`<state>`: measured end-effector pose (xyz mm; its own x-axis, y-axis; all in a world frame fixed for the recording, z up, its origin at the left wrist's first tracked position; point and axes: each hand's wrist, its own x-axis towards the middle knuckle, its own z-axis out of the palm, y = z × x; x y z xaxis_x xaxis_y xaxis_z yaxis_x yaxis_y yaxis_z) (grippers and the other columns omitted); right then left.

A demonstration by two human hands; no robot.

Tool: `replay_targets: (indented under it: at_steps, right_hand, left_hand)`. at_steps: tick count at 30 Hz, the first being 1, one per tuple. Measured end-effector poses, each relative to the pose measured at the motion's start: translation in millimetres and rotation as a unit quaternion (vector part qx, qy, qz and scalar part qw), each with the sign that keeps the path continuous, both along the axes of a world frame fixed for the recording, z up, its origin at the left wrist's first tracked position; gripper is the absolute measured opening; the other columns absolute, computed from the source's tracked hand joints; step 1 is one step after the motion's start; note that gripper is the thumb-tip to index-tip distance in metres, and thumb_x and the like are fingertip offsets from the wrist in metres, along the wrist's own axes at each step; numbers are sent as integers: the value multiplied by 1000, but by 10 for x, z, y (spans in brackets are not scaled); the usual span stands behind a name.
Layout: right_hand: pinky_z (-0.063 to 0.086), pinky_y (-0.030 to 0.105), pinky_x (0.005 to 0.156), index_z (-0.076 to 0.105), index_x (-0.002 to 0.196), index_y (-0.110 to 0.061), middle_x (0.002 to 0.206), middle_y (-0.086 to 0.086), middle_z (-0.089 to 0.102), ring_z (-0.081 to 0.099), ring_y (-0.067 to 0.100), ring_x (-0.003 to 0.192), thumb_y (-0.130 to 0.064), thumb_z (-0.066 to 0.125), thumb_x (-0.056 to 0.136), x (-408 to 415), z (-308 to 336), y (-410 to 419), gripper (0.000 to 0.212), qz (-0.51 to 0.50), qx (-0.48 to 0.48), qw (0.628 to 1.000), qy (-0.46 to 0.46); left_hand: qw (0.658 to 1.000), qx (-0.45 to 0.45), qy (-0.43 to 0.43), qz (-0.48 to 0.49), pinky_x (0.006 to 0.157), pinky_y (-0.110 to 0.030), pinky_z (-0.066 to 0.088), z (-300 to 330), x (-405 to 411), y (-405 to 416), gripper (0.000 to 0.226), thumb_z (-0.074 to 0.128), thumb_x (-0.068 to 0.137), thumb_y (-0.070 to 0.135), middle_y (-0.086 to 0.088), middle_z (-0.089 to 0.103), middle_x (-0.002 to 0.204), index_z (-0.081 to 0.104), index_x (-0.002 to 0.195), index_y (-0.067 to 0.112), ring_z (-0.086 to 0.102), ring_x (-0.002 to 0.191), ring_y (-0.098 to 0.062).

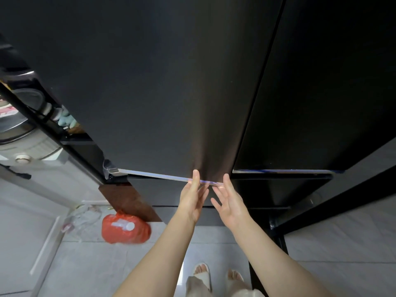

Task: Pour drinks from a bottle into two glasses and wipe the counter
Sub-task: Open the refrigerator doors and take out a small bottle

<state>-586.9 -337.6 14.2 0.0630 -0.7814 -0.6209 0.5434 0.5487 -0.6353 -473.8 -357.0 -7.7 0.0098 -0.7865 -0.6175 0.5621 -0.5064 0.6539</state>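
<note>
Bottle: not in sight, likely behind fridge door (150,93) | handling: probably heavy, slippery if chilled; take at body, a guess | left hand (192,198) and right hand (230,202) at door's lower edge, 6 o'clock, grip wide, fingers straight, holding nothing | glasses, worktop unseen.

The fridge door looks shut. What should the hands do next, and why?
Probably hook the fingers under the bottom edge of the left fridge door and pull it open. Both the left hand and the right hand are open at that edge, gripping nothing, and no bottle or glasses are in sight.
</note>
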Motion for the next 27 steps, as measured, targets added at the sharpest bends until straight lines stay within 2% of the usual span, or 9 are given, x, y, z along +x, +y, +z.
replay_targets:
  at_steps: [3,7,10,12,16,18,20,23,27]
  right_hand:
    - [36,40,108,48,133,-13,132,3,57,52,11,119,-57,70,64,-57,35,92,85,21,-3,1000,15]
    - [41,38,103,50,129,-15,130,2,57,52,15,122,-52,70,73,-96,58,207,71,59,-2,997,52]
    - [47,35,97,57,111,-18,124,4,59,55,16,116,-53,70,74,-180,120,291,53,116,-7,988,103]
    - [49,33,93,51,117,-17,128,5,56,54,15,115,-51,70,74,-259,178,344,58,147,-26,977,150]
    - [46,17,88,38,135,-24,136,3,51,54,0,105,-34,75,77,-395,343,457,70,164,-190,922,296]
    - [44,26,100,31,141,-26,145,0,42,47,7,123,-35,74,77,-414,441,511,78,171,-271,874,366]
    - [35,35,110,23,145,-35,150,-9,31,32,8,135,-40,71,78,-396,567,576,83,172,-332,834,406]
    - [26,27,109,16,142,-49,146,-21,25,21,-1,134,-42,64,83,-325,748,679,77,169,-419,780,433]
    - [30,38,113,19,144,-45,153,-5,24,23,10,140,-35,57,90,-290,833,811,66,188,-442,762,435]
  left_hand:
    - [1000,-2,-16,-3,88,-23,48,34,17,82,88,63,72,61,-10,62,125,47,134,1,65,105,-11]
    - [999,-8,-28,-14,87,-28,49,115,15,215,95,63,62,67,-8,63,125,51,131,3,62,109,-11]
    - [1000,-15,-12,-5,84,-30,51,221,-21,341,87,69,65,63,-7,57,132,51,131,10,60,111,-10]
    - [1000,-24,-10,12,87,-32,50,273,-60,447,90,72,64,62,-9,50,139,47,134,11,57,118,-14]
    - [996,-29,0,83,98,-44,48,294,-97,715,106,75,61,59,-16,39,147,24,145,20,46,131,-25]
    - [994,-42,-8,103,103,-50,42,319,-90,837,94,70,71,55,-16,35,149,19,146,28,43,133,-28]
    - [991,-56,-60,108,110,-49,33,403,-94,969,76,61,83,51,-12,30,153,21,146,37,37,137,-26]
    - [966,-107,-196,128,115,-38,21,627,-103,1158,63,55,93,39,-2,22,157,23,146,38,24,142,-17]
    - [889,-233,-365,148,116,-35,24,1065,-180,1395,55,54,94,32,5,31,152,28,142,40,28,139,-9]
